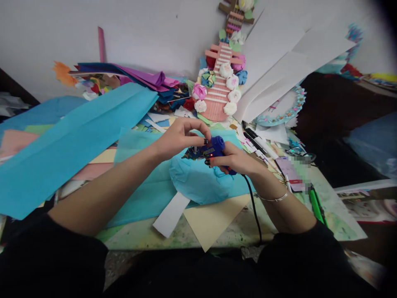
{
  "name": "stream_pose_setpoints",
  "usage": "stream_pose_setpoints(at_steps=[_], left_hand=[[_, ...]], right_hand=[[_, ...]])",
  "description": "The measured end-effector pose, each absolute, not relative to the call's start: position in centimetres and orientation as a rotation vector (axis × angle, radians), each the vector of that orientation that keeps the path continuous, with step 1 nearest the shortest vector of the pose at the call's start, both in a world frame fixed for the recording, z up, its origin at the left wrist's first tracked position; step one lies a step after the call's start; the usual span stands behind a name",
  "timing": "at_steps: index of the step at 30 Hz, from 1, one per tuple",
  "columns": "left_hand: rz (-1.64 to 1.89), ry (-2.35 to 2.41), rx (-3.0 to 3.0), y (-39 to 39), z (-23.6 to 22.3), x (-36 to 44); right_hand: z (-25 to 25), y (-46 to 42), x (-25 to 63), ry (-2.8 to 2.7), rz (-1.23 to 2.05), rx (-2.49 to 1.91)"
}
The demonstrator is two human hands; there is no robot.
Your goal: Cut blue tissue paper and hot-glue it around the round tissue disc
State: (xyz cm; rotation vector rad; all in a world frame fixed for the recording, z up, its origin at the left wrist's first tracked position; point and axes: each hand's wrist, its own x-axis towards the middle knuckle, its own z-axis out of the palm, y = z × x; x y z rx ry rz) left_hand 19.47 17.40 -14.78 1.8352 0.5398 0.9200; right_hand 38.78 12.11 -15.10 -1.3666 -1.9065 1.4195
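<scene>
My right hand [237, 159] is wrapped round the handle of a blue hot glue gun [217, 145], which has a small red light glowing on its side. The gun's dark nozzle end points left. Over its barrel, my left hand [187, 136] is bent with thumb and forefinger tips together, close against the gun; whatever they pinch is too small to make out. Below both hands lies a rounded piece covered in light blue paper [201, 182], with a white strip [171, 215] sticking out at its lower left.
Blue tissue sheets [139, 186] and a cream paper [215, 219] lie under the piece. A folded blue sheet [77, 140] is at left. A flower-decorated pink guitar [217, 99] leans behind. Pens [257, 142], a phone [291, 174] and a green cutter [315, 205] lie right. The gun's black cord [253, 207] hangs down.
</scene>
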Motion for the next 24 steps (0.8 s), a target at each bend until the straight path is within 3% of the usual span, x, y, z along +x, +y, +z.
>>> stream_pose_setpoints(at_steps=[13, 24], left_hand=[[0.927, 0.71, 1.837, 16.3, -14.6, 19.8], [0.716, 0.511, 1.92, 17.8, -13.9, 19.2]], right_hand=[[-15.0, 11.6, 38.6, -1.894, 1.383, -1.346], [-14.7, 11.2, 38.6, -1.958, 1.358, -1.375]])
